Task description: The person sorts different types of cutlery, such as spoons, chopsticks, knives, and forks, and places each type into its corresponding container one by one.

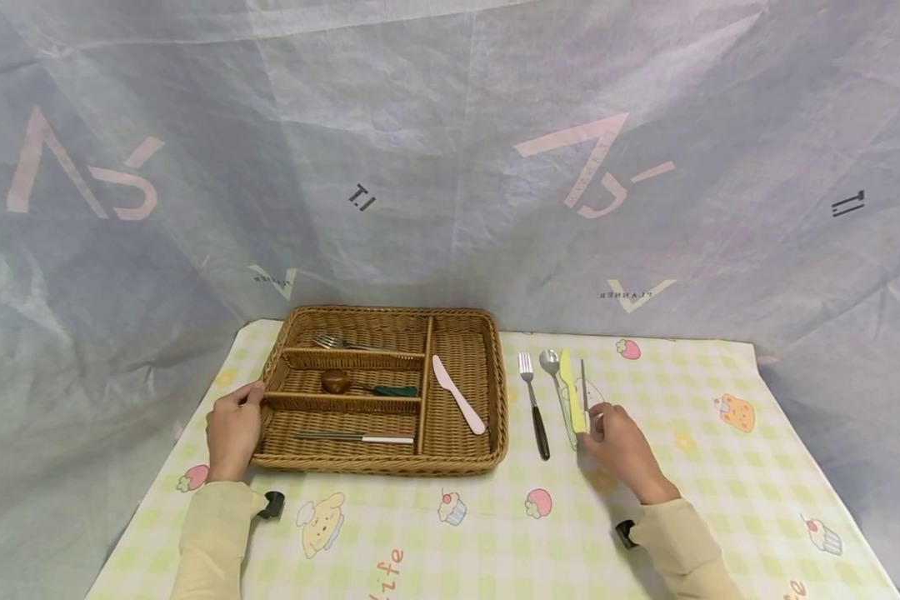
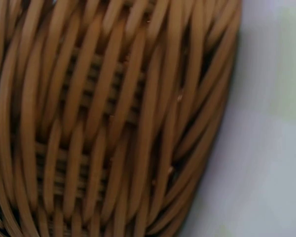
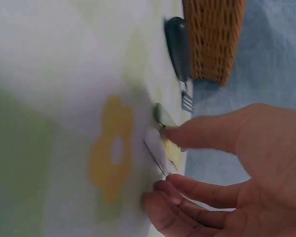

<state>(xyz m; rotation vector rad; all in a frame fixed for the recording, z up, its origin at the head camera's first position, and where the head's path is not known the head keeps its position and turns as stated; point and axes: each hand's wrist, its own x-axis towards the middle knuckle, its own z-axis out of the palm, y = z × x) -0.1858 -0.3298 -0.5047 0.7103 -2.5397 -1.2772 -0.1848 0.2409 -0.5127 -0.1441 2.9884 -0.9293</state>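
Observation:
My left hand grips the left rim of a brown wicker cutlery tray; its weave fills most of the left wrist view. On the right, my right hand is low over the cloth, thumb and fingers apart on either side of the white handle of slim metal chopsticks. In the right wrist view a gap shows between thumb and forefinger, with the white handle there. Just left of that hand lie a yellow knife, a metal spoon with a pale green handle, and a black-handled fork.
Inside the tray are a fork, a brown spoon with a green handle, white-handled chopsticks and a pink knife, in separate compartments. A checked cloth covers the table, with a grey curtain behind.

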